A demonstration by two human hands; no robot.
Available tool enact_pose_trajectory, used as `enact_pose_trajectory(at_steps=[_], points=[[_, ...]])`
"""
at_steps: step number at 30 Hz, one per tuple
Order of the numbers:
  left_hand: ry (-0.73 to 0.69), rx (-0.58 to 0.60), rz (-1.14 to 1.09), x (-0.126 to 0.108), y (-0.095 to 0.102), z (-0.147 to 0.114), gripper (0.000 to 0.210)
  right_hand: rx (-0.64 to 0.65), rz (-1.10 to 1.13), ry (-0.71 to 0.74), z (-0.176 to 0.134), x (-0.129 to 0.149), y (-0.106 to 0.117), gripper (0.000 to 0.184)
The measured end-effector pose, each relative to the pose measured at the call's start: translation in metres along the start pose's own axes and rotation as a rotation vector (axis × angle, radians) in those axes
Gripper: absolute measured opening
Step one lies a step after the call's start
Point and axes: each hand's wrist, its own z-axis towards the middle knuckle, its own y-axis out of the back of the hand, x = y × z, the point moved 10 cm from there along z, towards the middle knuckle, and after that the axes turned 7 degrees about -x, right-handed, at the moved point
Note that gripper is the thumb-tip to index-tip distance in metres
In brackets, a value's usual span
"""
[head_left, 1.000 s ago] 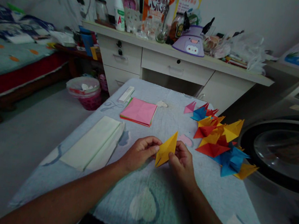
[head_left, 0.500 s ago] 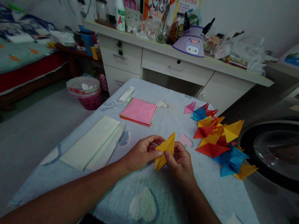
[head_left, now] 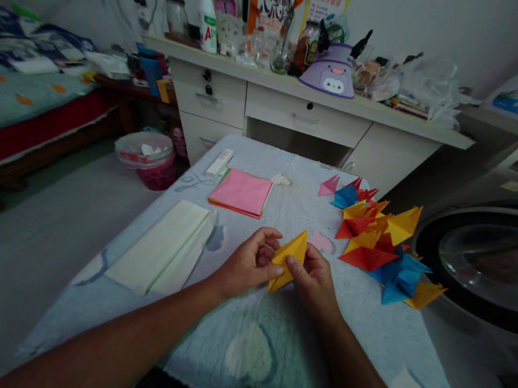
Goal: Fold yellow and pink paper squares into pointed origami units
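A yellow folded origami paper (head_left: 290, 256), shaped like a narrow diamond, is held tilted between both hands above the cloth-covered table. My left hand (head_left: 255, 259) pinches its left edge, thumb in front and fingers curled, the fingertips partly behind the paper. My right hand (head_left: 317, 277) grips the right side, its thumb pressed flat on the front face; its other fingers are mostly hidden behind. To the right lies a pile of folded paper cranes (head_left: 371, 236) in red, yellow, blue and pink. A stack of square paper (head_left: 241, 192), pink on top, sits beyond my left hand.
A folded pale cloth or paper (head_left: 160, 248) lies on the left of the table (head_left: 203, 338). A small white box (head_left: 219, 163) stands near the far left corner. Beyond are a cluttered white desk (head_left: 307, 108), a waste bin (head_left: 147, 158) and a washing machine (head_left: 493, 248).
The yellow paper has tipped slightly to the right and shows a broader face. My right thumb has moved up on it, and my left fingers have loosened a little.
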Motion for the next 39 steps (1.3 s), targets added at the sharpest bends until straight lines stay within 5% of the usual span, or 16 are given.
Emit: enact_pose_trajectory(at_steps=[3,10,20,28,36,39], points=[[-0.137,-0.041,0.158,-0.012,0.002,-0.004,0.055,-0.029,-0.005,0.031,0.002,0.005,0.003,0.024],[-0.461,-0.102,0.405,-0.047,-0.001,-0.012,0.021,0.012,0.001,0.086,-0.001,0.019,-0.003,0.027],[-0.675,-0.157,0.543,-0.066,-0.003,-0.025,0.016,0.059,-0.043,0.155,-0.004,0.023,-0.002,0.024],[-0.639,-0.113,0.539,-0.059,-0.004,-0.023,0.016,0.056,-0.066,0.134,-0.003,0.021,-0.004,0.023],[-0.248,-0.088,0.3,-0.025,0.004,-0.009,0.04,-0.028,-0.088,0.015,-0.001,0.007,0.005,0.028],[-0.127,-0.013,0.266,-0.014,-0.001,-0.005,0.029,-0.026,-0.115,0.01,-0.001,0.007,0.004,0.028]])
